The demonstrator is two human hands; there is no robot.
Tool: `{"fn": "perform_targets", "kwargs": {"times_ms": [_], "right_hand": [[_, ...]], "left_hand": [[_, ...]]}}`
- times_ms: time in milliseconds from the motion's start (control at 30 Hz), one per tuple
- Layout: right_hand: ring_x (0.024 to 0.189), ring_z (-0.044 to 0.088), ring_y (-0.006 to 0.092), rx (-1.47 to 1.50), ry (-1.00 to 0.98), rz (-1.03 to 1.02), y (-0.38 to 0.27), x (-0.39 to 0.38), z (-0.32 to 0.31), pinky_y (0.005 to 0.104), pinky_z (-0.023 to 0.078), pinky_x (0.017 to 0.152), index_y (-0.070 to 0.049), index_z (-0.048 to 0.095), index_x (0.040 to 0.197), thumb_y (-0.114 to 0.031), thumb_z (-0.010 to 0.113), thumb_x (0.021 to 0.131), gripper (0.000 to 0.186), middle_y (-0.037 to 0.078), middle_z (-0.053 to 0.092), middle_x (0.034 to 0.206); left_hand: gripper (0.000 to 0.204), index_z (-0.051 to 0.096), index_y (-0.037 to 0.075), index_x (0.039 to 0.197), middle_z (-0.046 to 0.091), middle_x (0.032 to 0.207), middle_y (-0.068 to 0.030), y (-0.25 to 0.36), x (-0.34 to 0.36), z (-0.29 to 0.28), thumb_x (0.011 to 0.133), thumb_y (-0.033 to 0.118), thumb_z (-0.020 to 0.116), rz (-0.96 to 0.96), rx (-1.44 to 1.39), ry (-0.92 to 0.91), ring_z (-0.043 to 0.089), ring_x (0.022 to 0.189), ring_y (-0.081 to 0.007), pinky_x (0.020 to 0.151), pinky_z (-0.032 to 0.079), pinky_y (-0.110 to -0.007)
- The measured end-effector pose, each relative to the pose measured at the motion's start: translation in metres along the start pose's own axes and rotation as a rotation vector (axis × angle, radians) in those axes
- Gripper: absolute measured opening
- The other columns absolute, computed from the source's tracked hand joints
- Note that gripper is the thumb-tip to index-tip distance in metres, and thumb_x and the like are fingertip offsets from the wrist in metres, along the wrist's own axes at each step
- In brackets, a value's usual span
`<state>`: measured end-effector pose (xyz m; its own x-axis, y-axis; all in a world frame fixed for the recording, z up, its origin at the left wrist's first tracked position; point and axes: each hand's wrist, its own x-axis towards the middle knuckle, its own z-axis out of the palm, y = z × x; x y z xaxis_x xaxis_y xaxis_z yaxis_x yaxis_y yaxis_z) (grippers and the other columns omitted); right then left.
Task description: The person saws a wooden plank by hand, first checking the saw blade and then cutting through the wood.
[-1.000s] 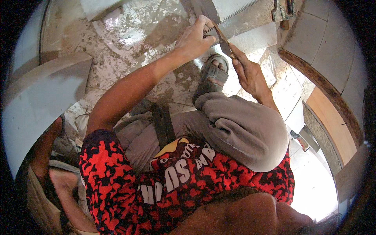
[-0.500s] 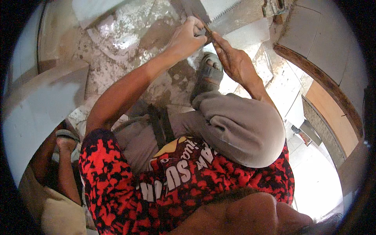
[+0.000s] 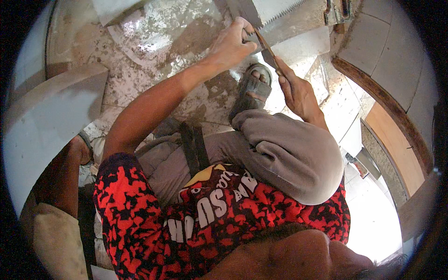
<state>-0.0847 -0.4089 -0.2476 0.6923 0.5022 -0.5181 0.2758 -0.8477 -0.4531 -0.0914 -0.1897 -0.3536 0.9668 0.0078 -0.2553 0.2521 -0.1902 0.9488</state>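
Note:
My left hand (image 3: 235,43) is closed at the upper middle, its fingers curled and pinched. What they grip is hidden. My right hand (image 3: 301,93) is wrapped round a long, narrow, file-like tool (image 3: 268,50) with a brownish edge. The tool slants up and left, its thin tip close beside my left fingertips. Just beyond the hands lies a saw blade (image 3: 298,27) with a row of teeth. I cannot tell whether my left hand touches it. My sandalled foot (image 3: 254,86) is between and below the two hands.
A stained, wet-looking floor (image 3: 154,42) spreads under my left arm. Pale panels (image 3: 51,100) stand at the left, near another person's bare leg (image 3: 63,175). A tiled ledge with a brown edge (image 3: 382,102) curves along the right. A slotted metal piece (image 3: 338,11) is at the top right.
My right hand has drawn down and to the right, away from my left hand, exposing more of the narrow tool. The other person's leg at left has shifted. My left hand stays closed.

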Motion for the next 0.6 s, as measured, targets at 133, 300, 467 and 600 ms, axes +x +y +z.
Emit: {"fn": "perform_targets", "kwargs": {"times_ms": [133,300,467,600], "right_hand": [[0.087,0.066,0.0437,-0.054,-0.040,0.014,-0.018,0.033,-0.001,0.0465,0.051,0.075,-0.020,0.035,0.146,-0.031,0.043,0.102,0.046,0.024,0.067,0.099],[0.090,0.064,0.0448,-0.013,-0.007,0.033,-0.017,0.040,-0.013,0.0491,0.052,0.077,-0.025,0.033,0.146,-0.031,0.043,0.101,0.047,0.022,0.066,0.108],[0.093,0.062,0.0456,0.128,0.056,-0.038,-0.008,0.026,-0.013,0.0489,0.052,0.081,-0.024,0.035,0.145,-0.033,0.041,0.101,0.045,0.021,0.066,0.109],[0.097,0.062,0.0455,0.088,-0.006,0.026,-0.002,0.016,-0.007,0.0495,0.051,0.083,-0.025,0.035,0.146,-0.033,0.040,0.101,0.045,0.021,0.066,0.109]], "left_hand": [[0.043,0.051,0.002,0.112,0.058,0.087,-0.0097,-0.007,0.000,-0.002,0.078,0.020,0.071,-0.036,-0.023,0.018,0.058,0.080,-0.0195,0.073,0.048,-0.034],[0.043,0.051,0.001,0.111,0.059,0.084,-0.0093,0.005,0.007,0.012,0.078,0.020,0.071,-0.004,-0.073,-0.020,0.058,0.078,-0.0182,0.069,0.048,-0.034],[0.043,0.052,0.001,0.111,0.059,0.084,-0.0089,0.006,0.009,0.006,0.078,0.021,0.071,-0.025,-0.090,0.012,0.058,0.077,-0.0178,0.068,0.047,-0.033],[0.043,0.051,0.002,0.111,0.058,0.084,-0.0089,0.005,0.007,0.007,0.078,0.020,0.071,0.007,-0.022,0.005,0.057,0.078,-0.0185,0.069,0.047,-0.034]]}}
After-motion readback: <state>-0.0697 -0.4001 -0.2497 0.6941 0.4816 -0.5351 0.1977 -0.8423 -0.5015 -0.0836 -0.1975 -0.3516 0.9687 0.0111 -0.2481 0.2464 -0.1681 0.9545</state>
